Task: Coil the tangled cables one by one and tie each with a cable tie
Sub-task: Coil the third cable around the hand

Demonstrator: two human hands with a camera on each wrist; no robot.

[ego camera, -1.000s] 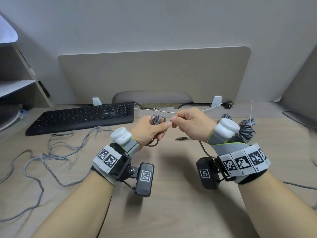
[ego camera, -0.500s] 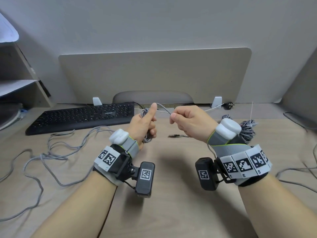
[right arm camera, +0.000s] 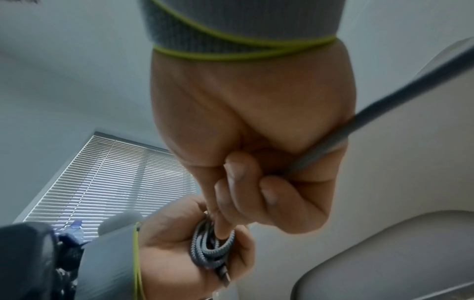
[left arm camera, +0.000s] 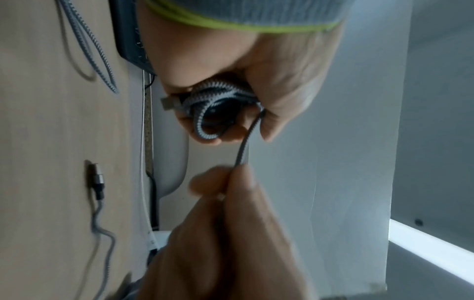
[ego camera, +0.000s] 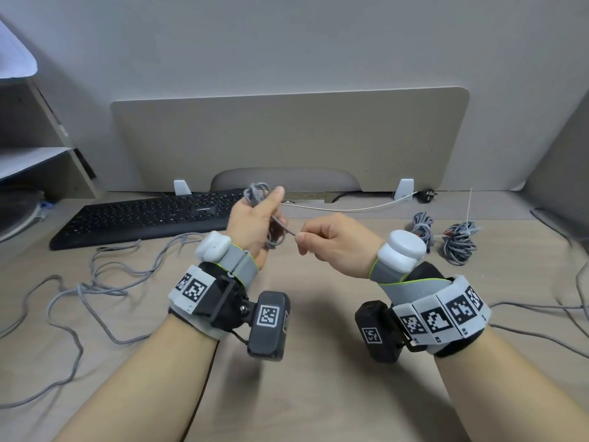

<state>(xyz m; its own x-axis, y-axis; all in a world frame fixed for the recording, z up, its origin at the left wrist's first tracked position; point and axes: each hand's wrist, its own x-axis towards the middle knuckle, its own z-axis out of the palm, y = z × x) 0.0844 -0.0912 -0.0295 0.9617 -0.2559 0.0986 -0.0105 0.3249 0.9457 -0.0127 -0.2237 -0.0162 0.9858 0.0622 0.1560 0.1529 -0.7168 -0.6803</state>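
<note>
My left hand is raised above the desk with the thumb up and grips a small coil of grey braided cable. A short strand runs from the coil down to my right hand, which pinches it between thumb and forefinger. In the left wrist view the coil sits in my curled left hand, a metal plug sticking out beside it, and the strand drops to my right hand. In the right wrist view the cable trails out past my right hand.
A black keyboard lies at the back left. A loose tangled grey cable sprawls over the left of the desk. Two tied cable bundles lie at the right, a white cable tie sticking up there. More cable runs along the right edge.
My left hand has lifted and turned, thumb up, carrying the coil higher. My right hand has moved down and slightly left, drawing the strand below the coil.
</note>
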